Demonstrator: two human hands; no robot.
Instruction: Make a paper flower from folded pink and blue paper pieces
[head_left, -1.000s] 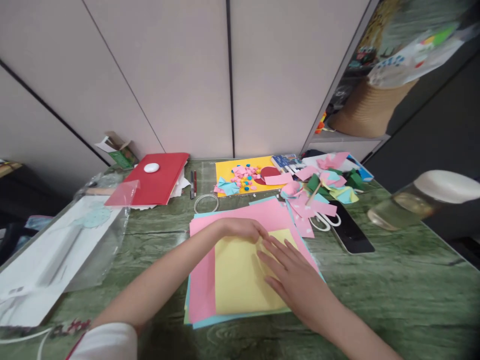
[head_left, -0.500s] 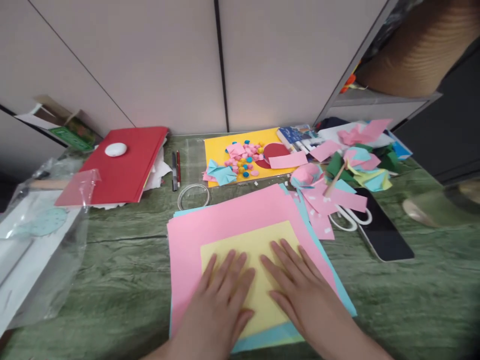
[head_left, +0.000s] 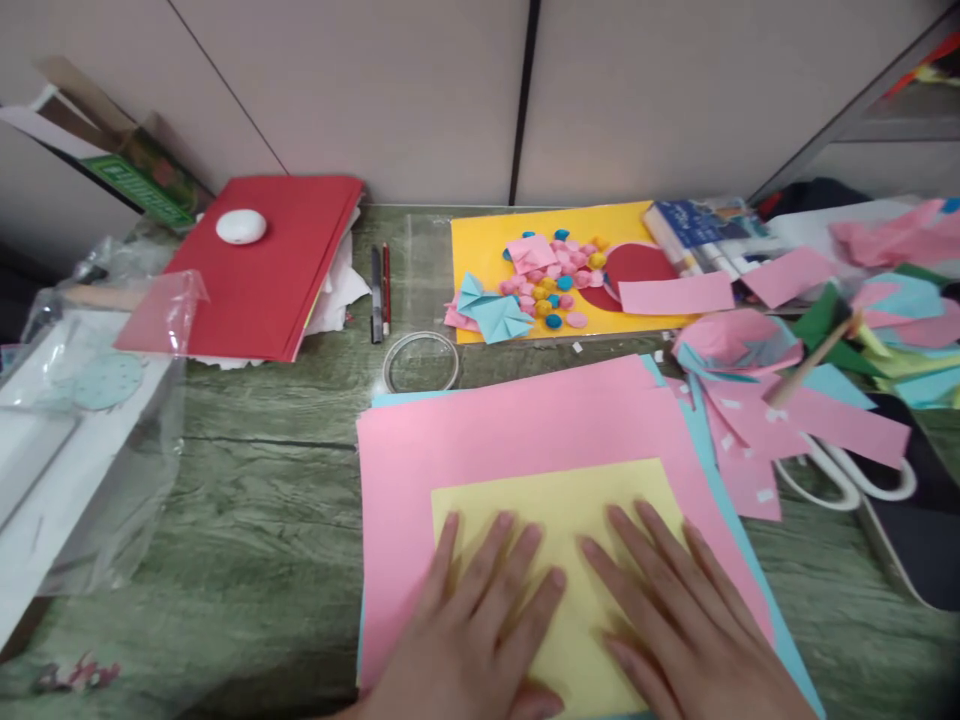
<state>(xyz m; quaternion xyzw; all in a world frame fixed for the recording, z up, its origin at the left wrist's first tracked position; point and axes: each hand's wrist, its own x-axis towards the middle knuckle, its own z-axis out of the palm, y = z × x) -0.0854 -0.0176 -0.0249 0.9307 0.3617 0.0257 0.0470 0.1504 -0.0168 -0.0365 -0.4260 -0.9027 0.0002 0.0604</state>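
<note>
My left hand (head_left: 480, 625) lies flat, fingers stretched out, on a pale yellow paper sheet (head_left: 559, 500). Beside it my right hand (head_left: 675, 620) is also flat on the same sheet, fingers spread. The yellow sheet rests on a larger pink sheet (head_left: 517, 425), which lies on a light blue sheet (head_left: 720, 470) on the green table (head_left: 247, 500). Neither hand holds anything.
Behind the stack: a clear tape ring (head_left: 421, 361), two pens (head_left: 380, 290), a yellow card with small paper pieces (head_left: 540, 280). A red folder (head_left: 262, 260) with a white object on it lies left, a plastic bag (head_left: 82, 400) far left. Paper scraps, scissors (head_left: 847, 475) and a dark phone (head_left: 919, 540) lie right.
My left hand went from curled at the sheet's top edge to flat on the yellow paper. The view has tilted down and closer to the table.
</note>
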